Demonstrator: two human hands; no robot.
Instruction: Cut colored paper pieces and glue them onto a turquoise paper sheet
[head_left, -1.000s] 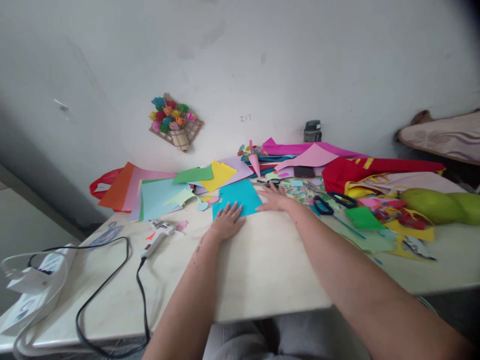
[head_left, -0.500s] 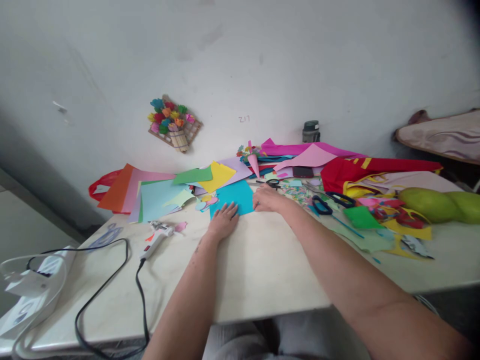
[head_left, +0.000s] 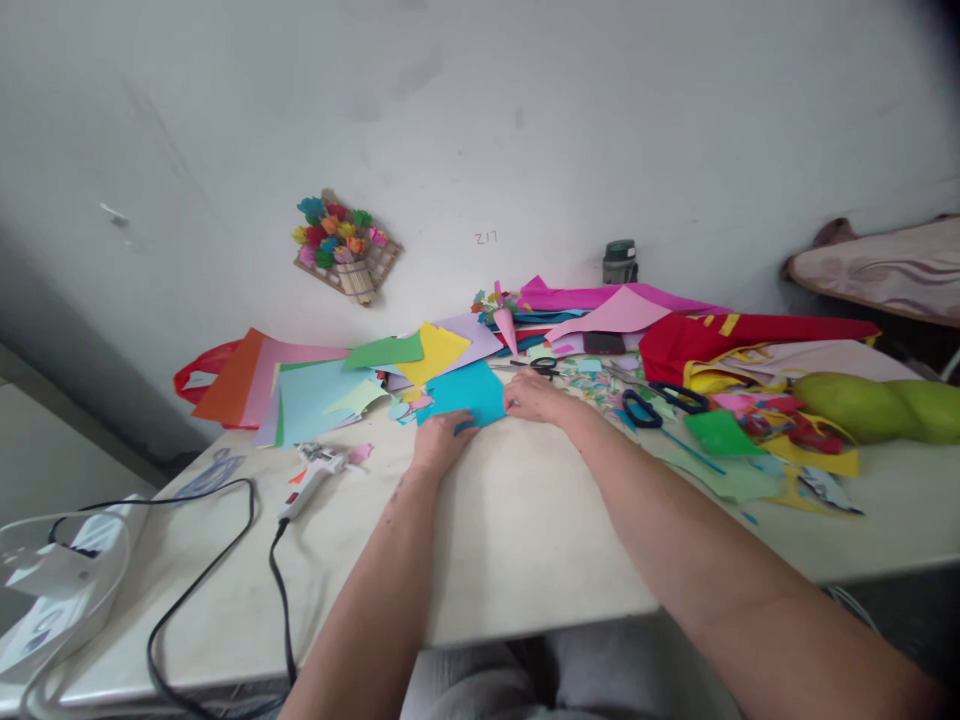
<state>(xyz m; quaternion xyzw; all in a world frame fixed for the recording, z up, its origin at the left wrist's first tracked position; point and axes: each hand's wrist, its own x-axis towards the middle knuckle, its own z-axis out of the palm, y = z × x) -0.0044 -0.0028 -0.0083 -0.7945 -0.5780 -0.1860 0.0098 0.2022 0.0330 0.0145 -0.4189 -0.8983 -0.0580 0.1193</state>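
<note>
A bright blue sheet of paper (head_left: 466, 390) lies on the table in front of me. My left hand (head_left: 442, 440) is at its near left edge, with its fingers bent and closed on the paper's border. At the right edge, the closed fingers of my right hand (head_left: 529, 395) pinch the same sheet. Just beyond the right hand lies a pair of black-handled scissors (head_left: 546, 368). Small paper cut-outs (head_left: 407, 405) sit to the left of the sheet.
A glue gun (head_left: 307, 485) with a black cord rests at left, near a white power strip (head_left: 45, 620). Coloured sheets (head_left: 322, 395) are spread behind it. On the right are dark-blue-handled scissors (head_left: 642, 410), paper scraps and a green cushion-like object (head_left: 862, 408).
My left hand has gone from lying flat with spread fingers on the blue paper to bent fingers at its near edge. The right hand stays at the right edge.
</note>
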